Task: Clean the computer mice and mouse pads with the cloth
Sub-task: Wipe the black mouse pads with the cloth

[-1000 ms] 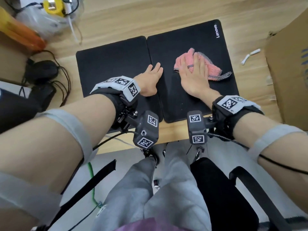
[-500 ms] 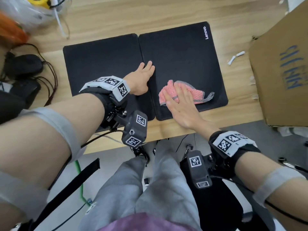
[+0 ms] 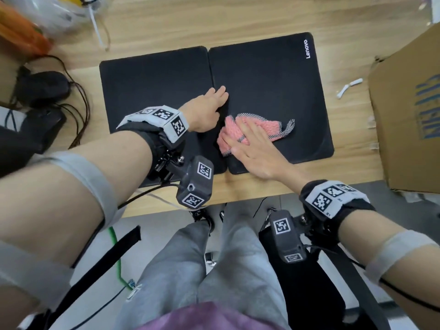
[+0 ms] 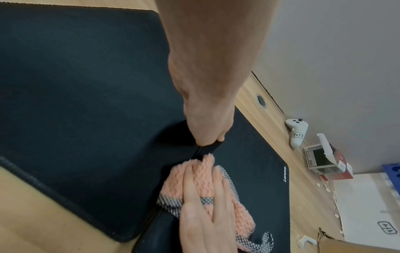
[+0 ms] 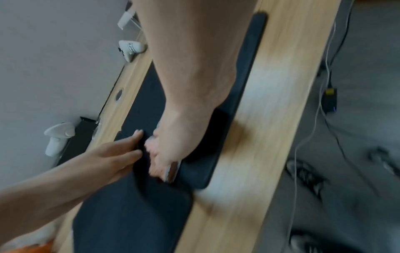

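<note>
The pink cloth point(image 3: 254, 129) lies on the right pad point(image 3: 269, 91), near its left edge, pinned under the right hand point(image 3: 256, 151), whose straight fingers press flat on it. The left hand point(image 3: 204, 110) rests flat, fingers together, across the seam onto the left pad point(image 3: 152, 91). Two mice point(image 3: 45, 86) sit well left on the desk point(image 3: 238, 22).

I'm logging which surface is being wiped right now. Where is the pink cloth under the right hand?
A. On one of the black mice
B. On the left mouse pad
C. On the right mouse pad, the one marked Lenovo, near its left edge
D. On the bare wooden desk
C: the right hand presses flat on the pink cloth, which lies on the Lenovo mouse pad by its left edge.
</note>
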